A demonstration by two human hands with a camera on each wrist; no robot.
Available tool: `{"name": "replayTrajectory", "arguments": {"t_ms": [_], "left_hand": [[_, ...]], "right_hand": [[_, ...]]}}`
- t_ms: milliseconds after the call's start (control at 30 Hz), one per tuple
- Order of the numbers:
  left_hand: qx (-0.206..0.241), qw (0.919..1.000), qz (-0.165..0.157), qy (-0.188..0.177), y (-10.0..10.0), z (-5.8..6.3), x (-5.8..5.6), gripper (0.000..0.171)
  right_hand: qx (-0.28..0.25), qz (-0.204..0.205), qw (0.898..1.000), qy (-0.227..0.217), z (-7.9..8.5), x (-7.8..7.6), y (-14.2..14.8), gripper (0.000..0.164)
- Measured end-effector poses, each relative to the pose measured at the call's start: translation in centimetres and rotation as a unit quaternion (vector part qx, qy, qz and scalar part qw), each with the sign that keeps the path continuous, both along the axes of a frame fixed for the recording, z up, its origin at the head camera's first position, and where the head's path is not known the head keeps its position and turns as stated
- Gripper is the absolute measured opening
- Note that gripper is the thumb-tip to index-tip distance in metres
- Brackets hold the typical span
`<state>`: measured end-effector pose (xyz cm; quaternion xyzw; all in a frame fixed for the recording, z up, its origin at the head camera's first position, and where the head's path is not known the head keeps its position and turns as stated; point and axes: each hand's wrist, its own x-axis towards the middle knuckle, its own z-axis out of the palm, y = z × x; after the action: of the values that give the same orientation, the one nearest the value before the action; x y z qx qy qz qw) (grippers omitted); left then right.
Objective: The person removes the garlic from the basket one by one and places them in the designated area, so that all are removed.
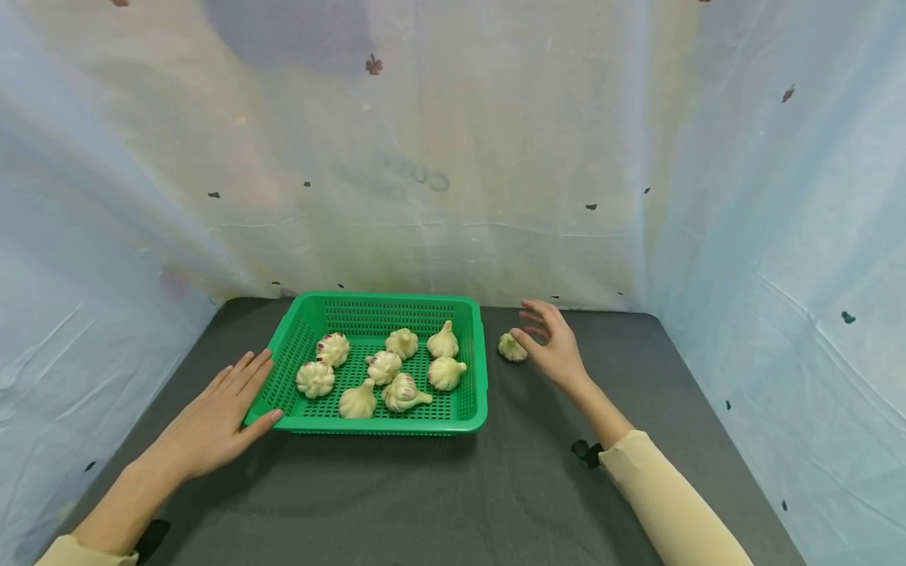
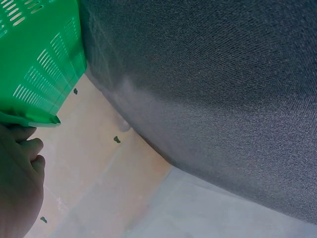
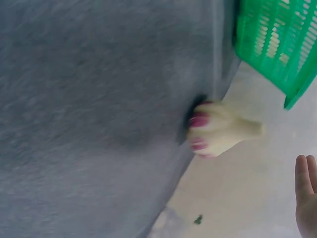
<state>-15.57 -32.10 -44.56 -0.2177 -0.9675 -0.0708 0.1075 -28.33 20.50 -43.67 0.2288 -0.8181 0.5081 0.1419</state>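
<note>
A green plastic basket (image 1: 382, 425) stands on the dark table with several garlic bulbs (image 1: 402, 392) in it, some streaked purple. My left hand (image 1: 212, 420) rests on the basket's left rim with fingers straight; the left wrist view shows its knuckles just under the basket edge (image 2: 29, 121). To the right of the basket, a single garlic bulb (image 1: 513, 347) sits on the table, its stem upward. Beside and above it hovers my right hand (image 1: 555, 350), thumb and fingers apart with nothing between them. In the right wrist view that garlic bulb (image 3: 220, 130) appears apart from the fingers (image 3: 303, 181).
The grey cloth-covered table (image 1: 396, 503) reaches to a pale plastic sheet (image 1: 453, 157) hanging behind and at both sides. The basket's wall (image 3: 277, 44) stands a short way left of the lone bulb.
</note>
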Motion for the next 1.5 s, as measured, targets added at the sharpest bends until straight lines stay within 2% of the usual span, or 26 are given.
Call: {"name": "replayTrajectory", "arguments": {"t_ms": [133,300,467,567,800,1067,1300,1500], "left_hand": [[-0.001,1.0000,-0.003,0.005,0.0,-0.1,0.0,0.085],[-0.001,1.0000,-0.005,0.008,0.0,-0.2,0.0,0.085],[0.000,1.0000,-0.002,0.006,0.0,-0.1,0.0,0.085],[0.000,1.0000,-0.001,0.004,0.0,-0.1,0.1,0.085],[0.000,1.0000,0.001,0.004,0.0,0.0,0.1,0.085],[0.001,1.0000,0.000,0.004,0.1,0.0,0.1,0.085],[-0.001,1.0000,0.000,0.005,0.1,0.0,0.1,0.085],[0.001,1.0000,0.000,0.001,0.1,0.0,0.1,0.085]], "right_hand": [[0.016,0.017,0.999,0.023,0.7,0.3,-1.2,0.058],[0.060,0.048,0.995,0.066,1.1,0.2,-2.5,0.057],[0.122,0.086,0.982,0.117,1.5,0.2,-3.8,0.058],[0.158,0.112,0.972,0.129,1.7,0.2,-4.6,0.058],[0.241,0.156,0.952,0.106,2.7,0.1,-6.5,0.057],[0.316,0.200,0.924,0.081,3.4,-0.2,-8.2,0.053],[0.357,0.242,0.902,0.019,3.5,-0.8,-9.2,0.052],[0.392,0.263,0.881,0.010,3.2,-1.4,-9.6,0.049]]}}
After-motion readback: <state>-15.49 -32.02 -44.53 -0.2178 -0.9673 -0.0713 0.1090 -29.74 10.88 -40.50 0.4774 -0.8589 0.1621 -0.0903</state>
